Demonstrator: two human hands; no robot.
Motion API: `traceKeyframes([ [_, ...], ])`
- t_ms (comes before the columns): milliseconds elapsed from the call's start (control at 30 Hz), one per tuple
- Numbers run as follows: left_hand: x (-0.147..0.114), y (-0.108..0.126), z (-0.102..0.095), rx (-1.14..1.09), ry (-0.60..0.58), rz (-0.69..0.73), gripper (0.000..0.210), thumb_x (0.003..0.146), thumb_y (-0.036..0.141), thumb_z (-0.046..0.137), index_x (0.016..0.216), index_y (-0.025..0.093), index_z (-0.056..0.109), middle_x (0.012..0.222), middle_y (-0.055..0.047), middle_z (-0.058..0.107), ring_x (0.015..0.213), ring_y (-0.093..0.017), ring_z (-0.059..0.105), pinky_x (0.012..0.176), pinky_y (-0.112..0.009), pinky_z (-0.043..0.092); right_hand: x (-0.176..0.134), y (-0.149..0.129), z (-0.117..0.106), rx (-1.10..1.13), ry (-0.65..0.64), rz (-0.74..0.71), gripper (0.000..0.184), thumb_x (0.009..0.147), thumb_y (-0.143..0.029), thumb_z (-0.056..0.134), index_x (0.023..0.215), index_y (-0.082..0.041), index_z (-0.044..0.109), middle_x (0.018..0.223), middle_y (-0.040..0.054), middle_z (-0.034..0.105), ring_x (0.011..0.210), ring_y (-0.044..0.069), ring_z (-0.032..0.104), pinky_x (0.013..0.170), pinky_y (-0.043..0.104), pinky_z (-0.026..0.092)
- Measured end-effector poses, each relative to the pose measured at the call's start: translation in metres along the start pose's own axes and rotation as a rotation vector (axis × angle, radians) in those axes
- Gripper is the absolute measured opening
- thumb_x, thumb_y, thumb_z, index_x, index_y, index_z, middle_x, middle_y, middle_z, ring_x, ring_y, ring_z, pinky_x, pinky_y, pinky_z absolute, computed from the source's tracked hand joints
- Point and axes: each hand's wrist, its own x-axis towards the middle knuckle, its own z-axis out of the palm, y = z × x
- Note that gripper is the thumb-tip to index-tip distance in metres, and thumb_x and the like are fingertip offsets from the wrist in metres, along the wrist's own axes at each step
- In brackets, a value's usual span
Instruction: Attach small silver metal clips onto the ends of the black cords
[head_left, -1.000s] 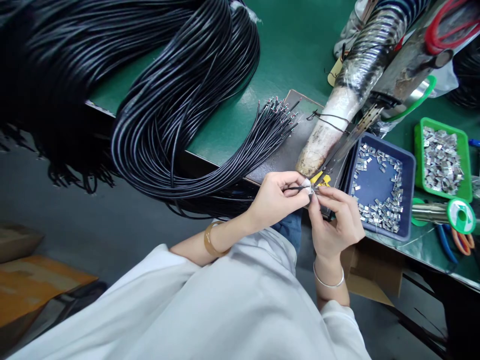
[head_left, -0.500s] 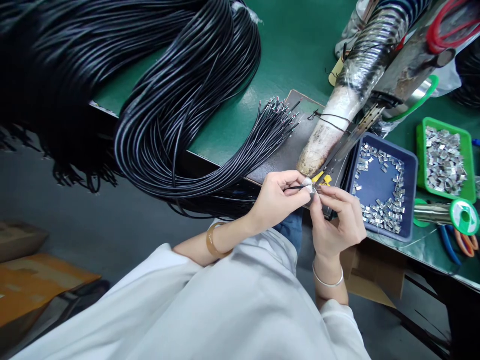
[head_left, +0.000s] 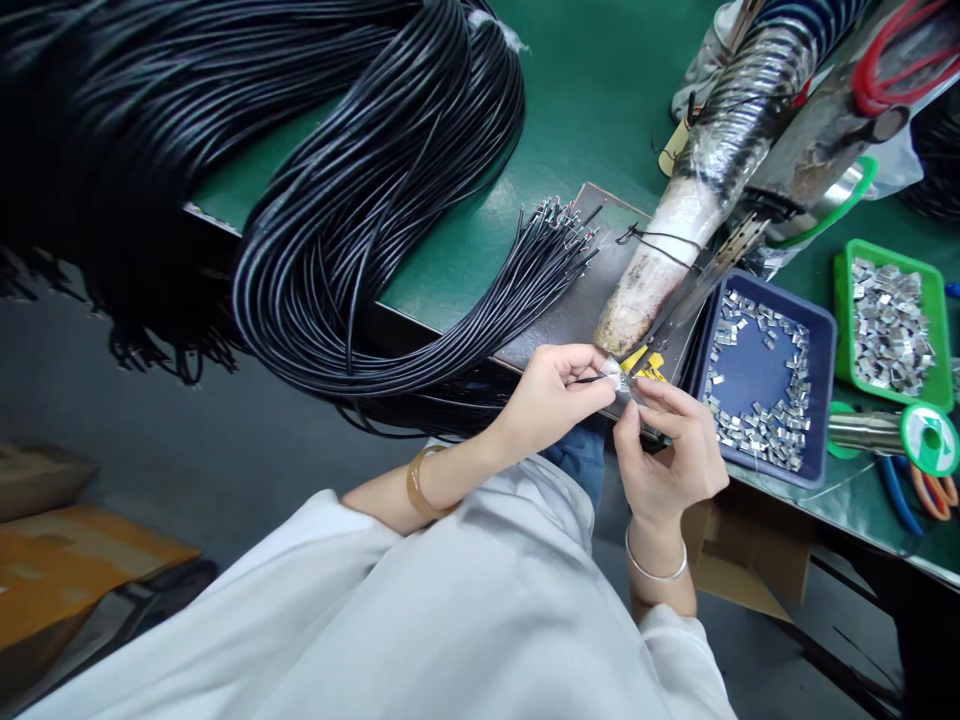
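Observation:
My left hand [head_left: 559, 390] is closed in a pinch on a black cable [head_left: 589, 379], close to the cable's end. A small silvery piece [head_left: 625, 381], too small to make out, shows at that end, just past the fingertips. Facing it from the right, my right hand [head_left: 671, 440] has its thumb and fingertips bent around the same spot; what they hold is too small to name. Both hands are at the bench's front edge, below the tip of a wrapped duct [head_left: 637, 290]. A yellow piece [head_left: 646, 364] lies just behind the fingers.
Bundled black cables [head_left: 360, 200] cover the left of the green bench [head_left: 585, 90]. To the right stand a blue tray [head_left: 823, 400] and a green tray [head_left: 841, 320] with small metal parts, a solder wire spool [head_left: 930, 440] and pliers [head_left: 904, 495]. Red-handled scissors [head_left: 870, 75] are above.
My right hand has shifted slightly left and down, its thumb and fingertips drawn a little from the cable end. My left hand keeps its pinch almost in place.

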Motion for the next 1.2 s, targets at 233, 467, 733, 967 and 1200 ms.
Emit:
traceKeyframes([
  [233,-0.002,-0.002,0.003,0.018,0.010,0.014,0.008,0.071,0.017,0.068,0.073,0.011,0.063,0.059,0.004,0.053,0.054,-0.004,0.043,0.051,-0.018,0.032,0.002,0.000,0.001,0.033,0.010,0.046,0.021,0.078,-0.006,0.073,0.088,-0.021,0.062,0.098,0.0038,0.076,0.086,0.016,0.074,0.075,0.030,0.064],
  [467,-0.004,-0.003,0.002,0.044,-0.005,0.014,0.008,0.072,0.018,0.067,0.074,0.012,0.062,0.058,0.005,0.048,0.053,-0.004,0.037,0.050,-0.019,0.028,-0.001,0.000,0.001,0.010,0.039,0.004,0.021,0.077,-0.007,0.073,0.086,-0.021,0.061,0.098,0.0038,0.076,0.084,0.016,0.074,0.075,0.029,0.064],
  [733,-0.008,-0.003,0.001,0.078,-0.078,-0.007,0.011,0.077,0.022,0.066,0.075,0.012,0.062,0.063,0.003,0.053,0.056,-0.005,0.042,0.053,-0.019,0.033,-0.002,0.002,-0.004,0.058,-0.019,0.072,0.020,0.081,-0.009,0.070,0.094,-0.022,0.063,0.097,0.0030,0.075,0.088,0.017,0.074,0.077,0.030,0.062],
  [967,-0.021,-0.007,-0.005,0.324,-0.052,0.195,0.009,0.084,0.022,0.065,0.084,0.013,0.065,0.069,0.001,0.057,0.059,-0.006,0.045,0.055,-0.018,0.038,0.005,0.002,-0.007,0.245,-0.107,0.354,0.009,0.086,-0.016,0.069,0.086,-0.022,0.062,0.082,-0.0014,0.069,0.081,0.012,0.069,0.075,0.025,0.057],
  [1200,-0.024,-0.010,-0.011,0.205,-0.152,0.121,0.020,0.091,0.029,0.059,0.090,0.011,0.066,0.063,-0.001,0.061,0.056,-0.008,0.054,0.057,-0.020,0.044,0.002,0.003,-0.004,0.293,-0.114,0.358,0.008,0.087,-0.015,0.068,0.088,-0.021,0.062,0.085,0.0003,0.069,0.083,0.014,0.070,0.072,0.028,0.058],
])
